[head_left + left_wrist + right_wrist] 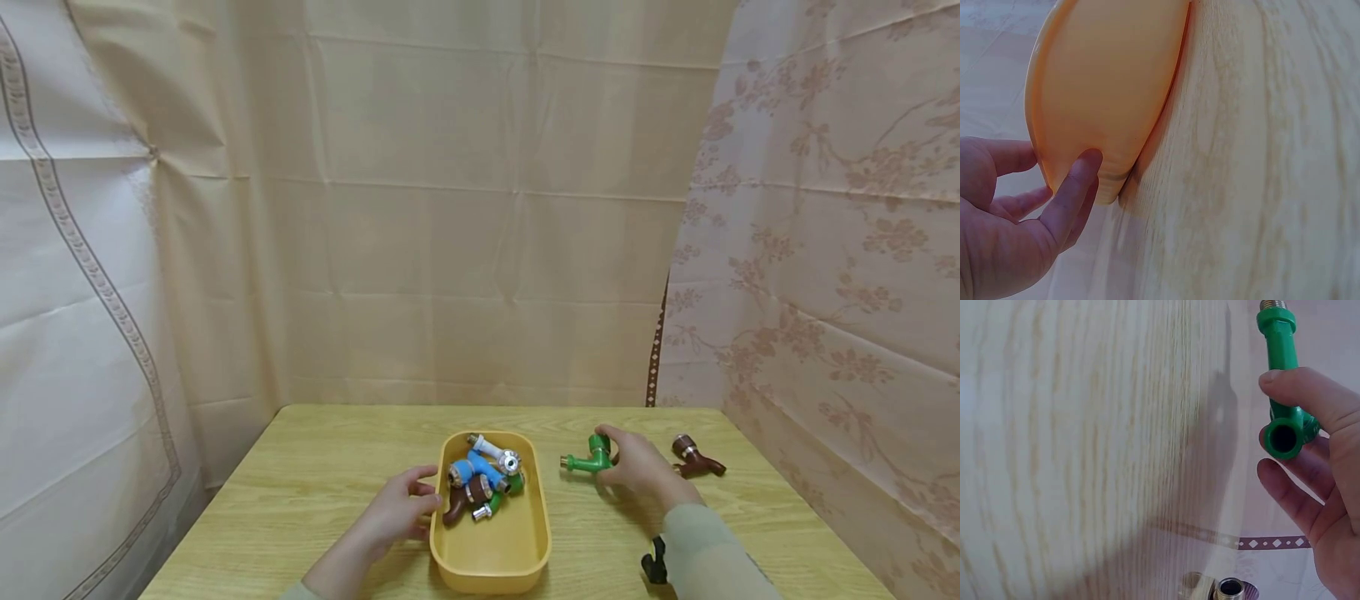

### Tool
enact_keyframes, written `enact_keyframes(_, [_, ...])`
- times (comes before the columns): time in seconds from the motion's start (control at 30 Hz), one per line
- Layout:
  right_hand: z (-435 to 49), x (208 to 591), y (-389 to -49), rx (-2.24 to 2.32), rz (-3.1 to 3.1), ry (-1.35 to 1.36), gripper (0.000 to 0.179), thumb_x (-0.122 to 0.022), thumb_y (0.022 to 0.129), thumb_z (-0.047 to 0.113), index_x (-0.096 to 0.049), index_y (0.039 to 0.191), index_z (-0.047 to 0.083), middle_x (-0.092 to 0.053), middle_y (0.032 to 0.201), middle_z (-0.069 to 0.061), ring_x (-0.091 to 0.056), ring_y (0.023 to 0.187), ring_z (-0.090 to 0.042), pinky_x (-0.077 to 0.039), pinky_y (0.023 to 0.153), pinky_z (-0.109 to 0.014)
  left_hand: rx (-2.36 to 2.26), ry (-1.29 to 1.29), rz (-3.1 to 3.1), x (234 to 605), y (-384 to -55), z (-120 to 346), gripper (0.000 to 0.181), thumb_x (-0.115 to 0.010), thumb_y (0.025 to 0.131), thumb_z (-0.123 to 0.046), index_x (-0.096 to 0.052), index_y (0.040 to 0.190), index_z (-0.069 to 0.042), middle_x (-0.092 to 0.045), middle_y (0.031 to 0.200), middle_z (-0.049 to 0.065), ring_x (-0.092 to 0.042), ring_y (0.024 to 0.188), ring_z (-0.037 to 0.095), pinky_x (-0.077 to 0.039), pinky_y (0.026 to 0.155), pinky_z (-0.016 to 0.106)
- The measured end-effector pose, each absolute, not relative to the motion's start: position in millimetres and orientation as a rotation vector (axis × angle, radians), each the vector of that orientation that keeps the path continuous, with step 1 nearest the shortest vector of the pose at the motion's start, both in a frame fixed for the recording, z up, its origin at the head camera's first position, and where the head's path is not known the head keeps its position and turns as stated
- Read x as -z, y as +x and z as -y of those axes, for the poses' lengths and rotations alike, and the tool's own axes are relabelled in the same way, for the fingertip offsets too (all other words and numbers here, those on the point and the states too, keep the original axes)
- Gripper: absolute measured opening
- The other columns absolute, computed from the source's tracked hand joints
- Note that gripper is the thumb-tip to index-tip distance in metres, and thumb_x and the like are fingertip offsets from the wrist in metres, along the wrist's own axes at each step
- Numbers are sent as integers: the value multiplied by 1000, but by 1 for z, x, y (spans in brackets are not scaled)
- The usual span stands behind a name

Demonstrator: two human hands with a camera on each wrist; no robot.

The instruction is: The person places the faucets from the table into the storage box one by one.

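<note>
My right hand (641, 467) pinches a green plastic tap (1282, 350) between thumb and fingers, its brass threaded end pointing left in the head view. In the right wrist view, the tap's open spout faces the camera. My left hand (401, 508) touches the left side of a yellow bin (543, 517), fingertips on the rim and outer wall (1110, 75). Inside the bin lie a white tap (487, 447), a blue tap (480, 468), a brown tap (457, 502) and a partly covered green tap (495, 504).
A brown tap (697, 461) lies on the wooden table (322, 467) right of my right hand. A black object (655, 562) shows beside the right sleeve. Cloth curtains (480, 250) hang behind the table and along both sides.
</note>
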State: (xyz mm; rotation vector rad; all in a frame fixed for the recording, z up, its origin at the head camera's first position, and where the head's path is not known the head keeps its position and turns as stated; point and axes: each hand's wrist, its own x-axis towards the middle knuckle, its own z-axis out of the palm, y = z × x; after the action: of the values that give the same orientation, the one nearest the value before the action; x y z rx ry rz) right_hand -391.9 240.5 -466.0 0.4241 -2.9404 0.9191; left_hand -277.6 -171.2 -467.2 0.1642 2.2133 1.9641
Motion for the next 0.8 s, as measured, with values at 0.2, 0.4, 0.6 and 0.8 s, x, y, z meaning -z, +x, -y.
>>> enact_keyframes(0.2, [-241,462,-392,-907,2897,428,76,-88,76,13,-53,143,12,-67,104,-7,-62,77,-16,-54,63,-32,-1963,167,-2209,467,-278,171,58,-62,98,-4,-39,150,6,-55,117,22,-67,91,30,-63,67,43])
enact_keyframes(0.4, [-241,453,-391,-858,2843,455,78,-87,78,13,-50,147,9,-67,105,-8,-61,76,-15,-54,63,-33,-1964,172,-2203,468,-278,172,59,-62,97,-4,-39,150,7,-55,115,20,-67,91,30,-63,67,43])
enact_keyframes(0.6, [-240,445,-391,-833,2810,440,79,-87,79,15,-49,148,8,-67,104,-8,-62,74,-15,-55,63,-32,-1970,174,-2200,468,-278,172,59,-62,98,-4,-38,150,7,-54,115,20,-67,91,31,-63,67,43])
enact_keyframes(0.8, [-241,436,-390,-809,2799,439,77,-86,80,18,-49,147,11,-65,88,-3,-60,70,-15,-51,56,-31,-1984,176,-2195,468,-277,171,60,-62,97,-4,-38,151,7,-54,117,22,-67,91,30,-63,68,45])
